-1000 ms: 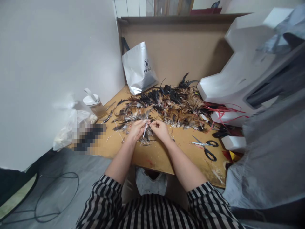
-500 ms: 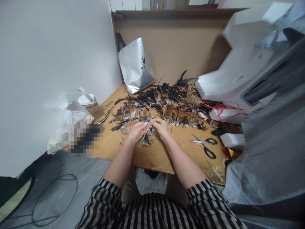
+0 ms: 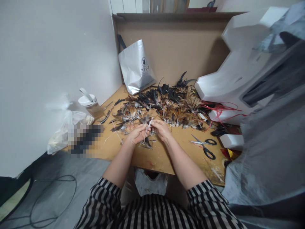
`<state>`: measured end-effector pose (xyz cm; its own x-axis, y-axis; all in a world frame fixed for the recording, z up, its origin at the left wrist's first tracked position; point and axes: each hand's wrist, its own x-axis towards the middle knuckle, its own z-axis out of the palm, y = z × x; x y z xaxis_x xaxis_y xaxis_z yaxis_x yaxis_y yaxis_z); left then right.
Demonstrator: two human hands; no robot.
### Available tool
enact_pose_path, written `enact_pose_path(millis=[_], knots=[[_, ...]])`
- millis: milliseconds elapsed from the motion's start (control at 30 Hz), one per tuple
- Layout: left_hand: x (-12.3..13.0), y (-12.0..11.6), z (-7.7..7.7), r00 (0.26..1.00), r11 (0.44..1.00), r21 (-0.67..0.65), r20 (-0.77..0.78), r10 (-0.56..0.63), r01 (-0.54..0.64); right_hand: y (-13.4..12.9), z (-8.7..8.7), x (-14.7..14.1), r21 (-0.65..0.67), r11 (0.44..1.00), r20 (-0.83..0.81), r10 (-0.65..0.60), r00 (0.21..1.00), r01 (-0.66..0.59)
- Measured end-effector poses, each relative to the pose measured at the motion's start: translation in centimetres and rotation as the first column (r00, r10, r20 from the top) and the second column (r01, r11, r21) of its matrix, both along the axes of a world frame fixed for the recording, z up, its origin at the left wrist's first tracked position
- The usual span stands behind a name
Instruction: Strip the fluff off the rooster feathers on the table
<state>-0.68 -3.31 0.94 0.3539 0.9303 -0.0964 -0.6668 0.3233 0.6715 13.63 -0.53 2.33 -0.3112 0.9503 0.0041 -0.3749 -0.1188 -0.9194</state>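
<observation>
The feathers (image 3: 164, 104) are brown, black and whitish — the shirt (image 3: 152, 213) has black and pale stripes — the bag (image 3: 134, 70) is silver with black print (image 3: 144, 67), the strings (image 3: 220, 111) are red.

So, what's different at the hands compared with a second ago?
The pale strip between the left hand and right hand has tipped further rightward at its top. Nothing is clearly picked up or let go. The hands stay close together; the feathers, scissors, silver bag and bottle haven't moved noticeably.

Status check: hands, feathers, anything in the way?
Left hand, right hand together at pale strip. Feathers beyond and beneath. Open scissors off right, clear of both.
</observation>
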Motion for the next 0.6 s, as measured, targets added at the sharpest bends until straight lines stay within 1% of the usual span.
enact_pose_path(millis=[67,233,400,600], knots=[[-0.04,0.05,-0.13,1.000,1.000,0.010,0.014,-0.008,0.008,0.00,-0.05,-0.02,0.001,1.000,-0.006,0.004,1.000,-0.004],[0.01,0.16,-0.39,1.000,1.000,0.016,-0.020,0.000,0.000,-0.17,0.08,0.00,0.025,1.000,0.018,0.012,1.000,-0.012],[0.17,0.22,-0.24,0.998,0.996,0.054,-0.007,0.068,-0.068,-0.31,0.22,-0.05,0.046,0.999,0.025,-0.008,1.000,0.006],[0.24,0.28,-0.09,0.984,0.986,0.076,-0.095,0.153,-0.146,-0.19,0.36,0.21,-0.005,0.999,0.011,-0.038,0.999,0.038]])
